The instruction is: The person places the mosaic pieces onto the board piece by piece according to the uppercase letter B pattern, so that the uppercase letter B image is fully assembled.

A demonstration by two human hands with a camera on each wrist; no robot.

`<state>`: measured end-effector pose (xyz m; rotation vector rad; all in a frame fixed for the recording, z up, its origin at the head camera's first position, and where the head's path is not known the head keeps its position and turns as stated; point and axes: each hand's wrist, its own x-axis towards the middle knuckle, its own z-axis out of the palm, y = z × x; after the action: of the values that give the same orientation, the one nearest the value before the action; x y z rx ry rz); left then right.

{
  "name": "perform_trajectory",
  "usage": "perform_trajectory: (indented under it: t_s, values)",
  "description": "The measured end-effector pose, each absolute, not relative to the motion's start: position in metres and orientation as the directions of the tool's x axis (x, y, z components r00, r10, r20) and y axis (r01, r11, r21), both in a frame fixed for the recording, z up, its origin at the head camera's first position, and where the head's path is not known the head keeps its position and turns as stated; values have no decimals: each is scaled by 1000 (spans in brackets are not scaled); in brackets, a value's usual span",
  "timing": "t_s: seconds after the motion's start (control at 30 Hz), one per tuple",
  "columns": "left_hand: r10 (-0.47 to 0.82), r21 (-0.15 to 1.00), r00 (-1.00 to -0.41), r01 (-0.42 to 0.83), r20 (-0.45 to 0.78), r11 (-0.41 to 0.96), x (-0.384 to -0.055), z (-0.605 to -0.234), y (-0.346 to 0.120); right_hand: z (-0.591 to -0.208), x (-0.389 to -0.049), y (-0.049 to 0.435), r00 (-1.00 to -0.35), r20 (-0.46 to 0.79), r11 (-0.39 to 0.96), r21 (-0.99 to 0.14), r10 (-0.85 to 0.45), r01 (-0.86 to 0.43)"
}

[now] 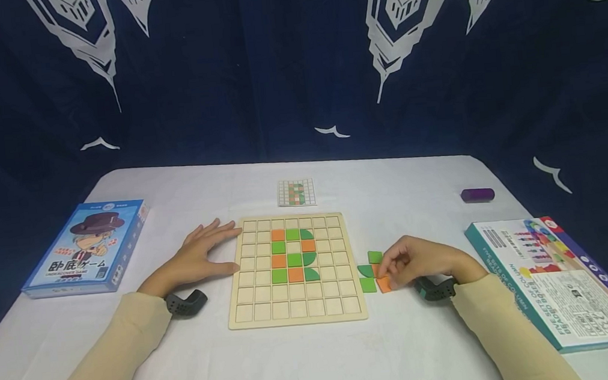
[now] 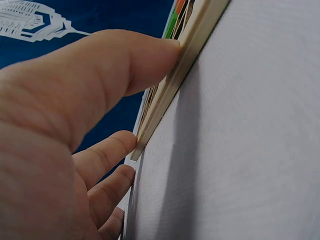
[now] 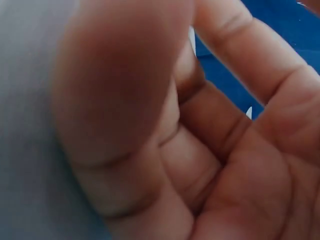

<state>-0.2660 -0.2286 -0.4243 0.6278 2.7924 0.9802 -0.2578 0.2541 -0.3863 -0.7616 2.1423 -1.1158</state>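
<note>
A pale wooden grid board lies flat on the table, with a block of orange, green and two-tone green tiles set in its cells. My left hand is spread beside the board, thumb and fingertips against its left edge; the left wrist view shows the thumb at the rim. Right of the board, my right hand is bent down over a few loose tiles, fingertips right at an orange tile. Green tiles lie around it. Curled fingers fill the right wrist view; I cannot tell whether they pinch a tile.
Behind the board lies a small printed pattern card. A blue game box sits at the left, and a larger white and teal box at the right. A purple cylinder lies at the back right, before a dark blue curtain.
</note>
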Motion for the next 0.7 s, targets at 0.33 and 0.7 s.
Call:
perform_trajectory:
  t_s: [0.33,0.7]
  values:
    - [424,619,-905,350,30,703,-265,-423,-229,-386,-257,256,-607,-225,472,-835,-762,-283]
    - [420,624,-907,345,29,702,-264,-421,-228,-385,-255,256,-624,-223,467,-846,-749,-258]
